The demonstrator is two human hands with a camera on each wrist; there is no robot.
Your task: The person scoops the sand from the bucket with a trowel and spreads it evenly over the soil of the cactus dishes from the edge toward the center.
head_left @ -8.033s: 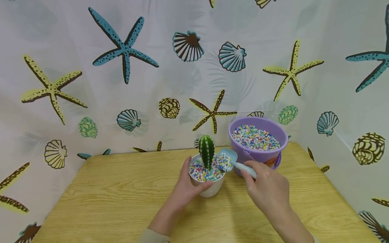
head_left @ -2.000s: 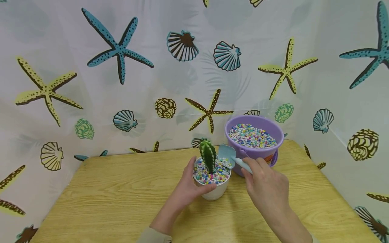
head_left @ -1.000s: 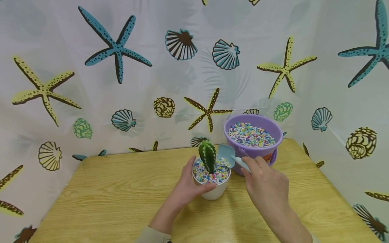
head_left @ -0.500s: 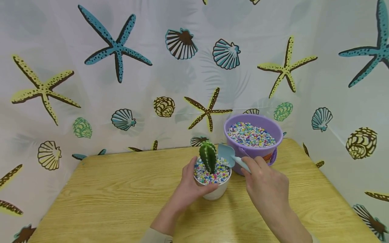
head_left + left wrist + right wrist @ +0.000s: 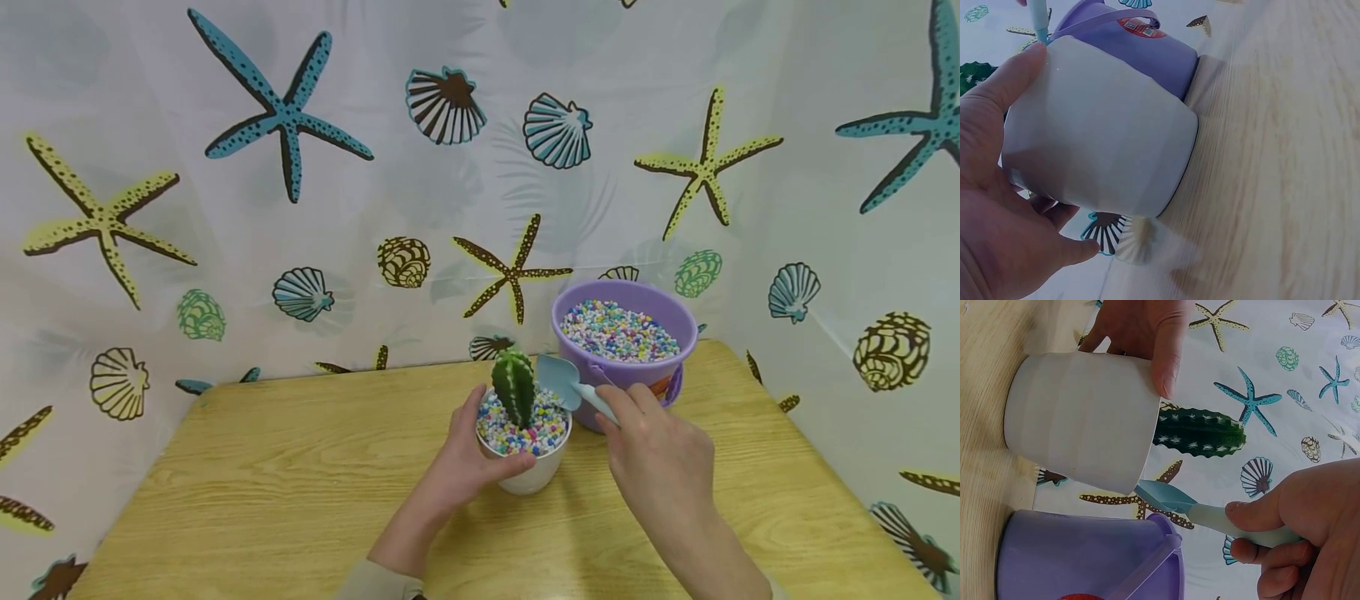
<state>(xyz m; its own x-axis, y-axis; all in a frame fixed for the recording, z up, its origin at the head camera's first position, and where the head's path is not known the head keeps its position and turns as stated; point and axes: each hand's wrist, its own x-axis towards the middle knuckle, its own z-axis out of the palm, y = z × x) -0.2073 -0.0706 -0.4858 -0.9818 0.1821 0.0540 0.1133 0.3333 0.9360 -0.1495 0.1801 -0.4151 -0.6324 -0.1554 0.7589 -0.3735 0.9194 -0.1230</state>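
Note:
A white flowerpot [image 5: 534, 477] stands on the wooden table, filled with small multicoloured beads [image 5: 517, 433]. A green cactus [image 5: 513, 387] rises from the beads, leaning slightly left. My left hand [image 5: 467, 462] grips the pot around its rim, thumb at the front and fingers on the far left side. My right hand [image 5: 663, 450] holds the handle of a light-blue toy shovel [image 5: 1169, 497]. The shovel's blade is tilted over the pot's right rim, its lower edge at the beads. In the right wrist view, thumb and curled fingers pinch the handle [image 5: 1210, 517].
A purple bucket [image 5: 637, 377], well filled with the same beads, stands just behind and right of the pot, close to the shovel. A white curtain [image 5: 450, 192] printed with starfish and shells closes off the back and sides of the table [image 5: 285, 467].
Eight seconds ago the shovel blade lay flatter with a heap of beads; now it is steeper and nearly bare. The bead heap by the pot's right rim has shrunk. Both hands keep their grips.

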